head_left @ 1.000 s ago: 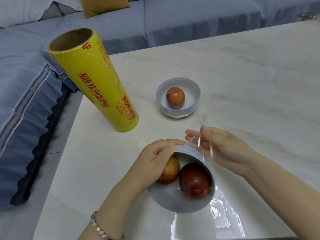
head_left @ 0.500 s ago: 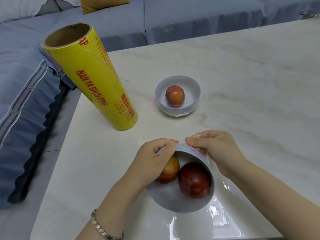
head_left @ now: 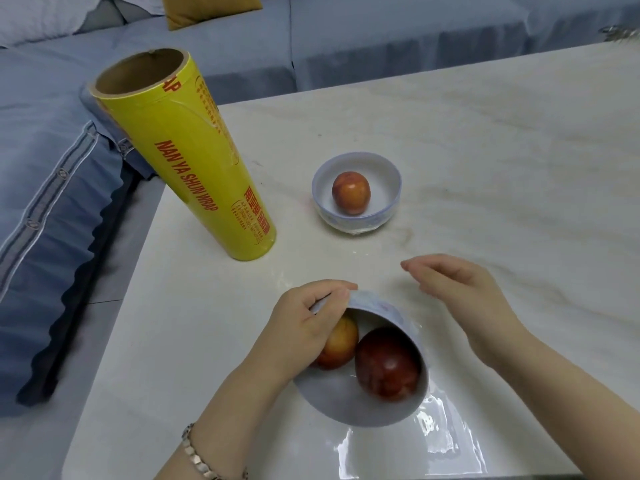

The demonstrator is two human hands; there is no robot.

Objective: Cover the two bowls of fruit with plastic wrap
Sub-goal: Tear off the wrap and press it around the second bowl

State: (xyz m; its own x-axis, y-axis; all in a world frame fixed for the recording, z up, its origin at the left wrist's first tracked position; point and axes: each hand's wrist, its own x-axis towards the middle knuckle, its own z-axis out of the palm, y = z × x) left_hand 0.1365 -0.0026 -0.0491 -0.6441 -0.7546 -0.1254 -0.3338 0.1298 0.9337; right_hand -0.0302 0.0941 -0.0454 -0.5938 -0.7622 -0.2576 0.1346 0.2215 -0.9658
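Right hand (head_left: 460,299) lifted away, open; left hand (head_left: 304,327) grips bowl (head_left: 346,403).

White marble desk (head_left: 502,150): yellow plastic wrap roll (head_left: 194,161) upright, left rear. Small white ceramic bowl (head_left: 384,188) right of roll, round red-orange fruit (head_left: 351,192) in it. Larger white ceramic bowl (head_left: 349,400) at near edge, tilted, on clear plastic wrap sheet (head_left: 443,441); two round fruits inside, side by side. Left hand (head_left: 308,327) grips its far rim; right hand (head_left: 457,292) to its right. Blue fabric sofa (head_left: 346,46) behind and left of desk.
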